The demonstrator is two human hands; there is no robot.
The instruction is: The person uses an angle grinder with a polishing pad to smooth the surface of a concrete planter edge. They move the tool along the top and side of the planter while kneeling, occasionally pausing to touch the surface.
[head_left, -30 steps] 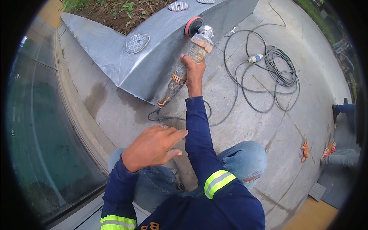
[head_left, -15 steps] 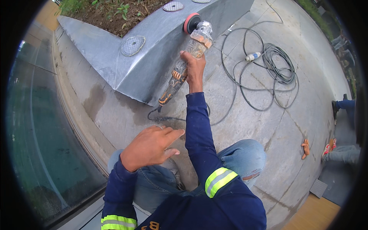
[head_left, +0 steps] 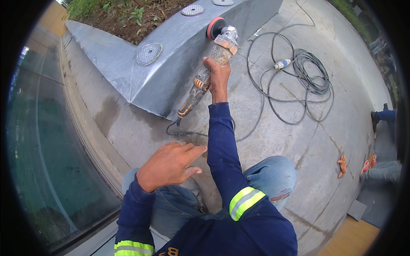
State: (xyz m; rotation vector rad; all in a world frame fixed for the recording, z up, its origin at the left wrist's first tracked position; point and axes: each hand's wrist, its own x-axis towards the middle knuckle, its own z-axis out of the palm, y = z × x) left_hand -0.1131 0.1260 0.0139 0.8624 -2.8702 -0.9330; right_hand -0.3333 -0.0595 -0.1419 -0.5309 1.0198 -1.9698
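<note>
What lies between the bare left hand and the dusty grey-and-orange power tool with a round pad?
In the head view, a curved black cable lies on the grey paving between the left hand and the power tool.

Person in navy, knees bent, on grey paving. Right grip wrapped round the body of a dusty power polisher. Its red-and-black disc sits by the side of the grey planter; from here, hard to say whether it touches. Left grip near the right sleeve, fingers bent, thumb apart. Three round mesh-patterned pads lie on the planter's top, beside soil. Right of the polisher: coiled dark cable, pale connector with blue band.
</note>
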